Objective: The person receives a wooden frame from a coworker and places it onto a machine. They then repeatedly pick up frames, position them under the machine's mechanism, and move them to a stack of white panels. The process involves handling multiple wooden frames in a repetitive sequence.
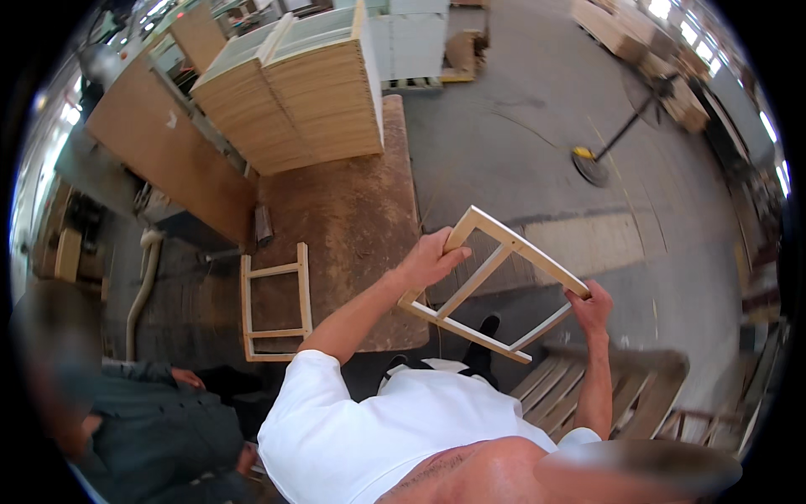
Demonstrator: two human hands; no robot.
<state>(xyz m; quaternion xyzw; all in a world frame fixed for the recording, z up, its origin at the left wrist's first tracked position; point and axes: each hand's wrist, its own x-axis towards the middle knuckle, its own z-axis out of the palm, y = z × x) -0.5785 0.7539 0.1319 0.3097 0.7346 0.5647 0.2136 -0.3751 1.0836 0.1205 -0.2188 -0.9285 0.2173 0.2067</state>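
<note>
A wooden frame [478, 281] with pale, white-faced bars and a crossbar hangs tilted in the air between my two hands, off the right side of the brown table. My left hand [431, 259] is closed round its upper left corner, thumb over the bar. At the opposite end, my right hand [591, 306] grips the right corner. A second wooden frame [304, 290] of similar build lies at the table's near left edge, touched by neither hand.
On the brown table [353, 227] stand tall stacked wooden panels [323, 118]. A brown board [168, 143] leans at the left. A co-worker [159, 428] stands at lower left. A slatted pallet [579, 395] is at my right; a yellow-and-black floor tool [590, 164] stands farther off.
</note>
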